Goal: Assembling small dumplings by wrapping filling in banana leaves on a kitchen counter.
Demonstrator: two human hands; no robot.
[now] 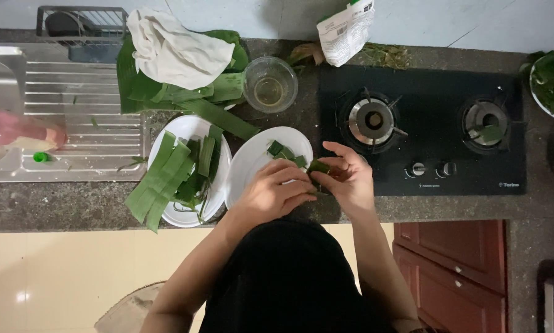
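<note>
My left hand [271, 192] and my right hand [350, 179] meet over the counter's front edge, both closed on a small folded green leaf piece [318, 168]. Just left of it a white plate [252, 161] carries a few small folded leaf parcels [283, 151]. Further left, another white plate [218, 188] is piled with several long green leaf strips [166, 179] that hang over its rim.
A glass bowl of yellowish liquid [271, 84] stands behind the plates, beside big leaves [135, 86] under a white cloth [175, 52]. A black two-burner gas hob [425, 129] lies right; a steel sink drainboard [73, 105] left. A white packet [346, 31] and a bowl of greens [553, 83] sit at back.
</note>
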